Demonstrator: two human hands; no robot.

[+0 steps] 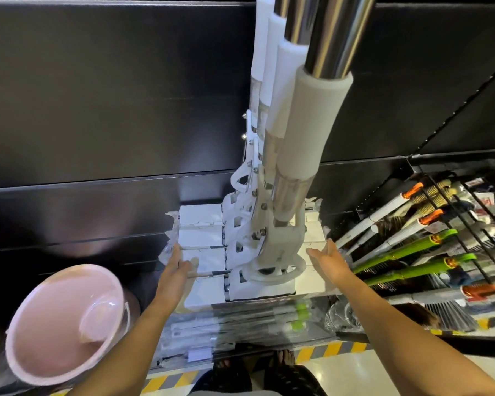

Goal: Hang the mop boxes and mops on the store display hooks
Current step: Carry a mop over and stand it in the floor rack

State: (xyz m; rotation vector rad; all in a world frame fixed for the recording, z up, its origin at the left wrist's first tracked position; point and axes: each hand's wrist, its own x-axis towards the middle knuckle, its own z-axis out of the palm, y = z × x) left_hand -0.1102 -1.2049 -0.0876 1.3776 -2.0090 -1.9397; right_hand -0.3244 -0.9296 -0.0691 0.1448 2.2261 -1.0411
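Several white mops with chrome handles and white foam grips hang in a row from above, in front of the black display wall. Their flat white heads hang low, stacked one behind another in clear plastic wrap. My left hand lies flat against the left side of the heads, fingers spread. My right hand is at the right side of the heads, palm inward, fingers apart. Neither hand grips anything. More wrapped mops lie on the low shelf beneath.
A pink bucket stands at the lower left. Brooms with green and orange handles lie in a black wire rack at the right. A yellow-and-black striped shelf edge runs along the floor near my feet.
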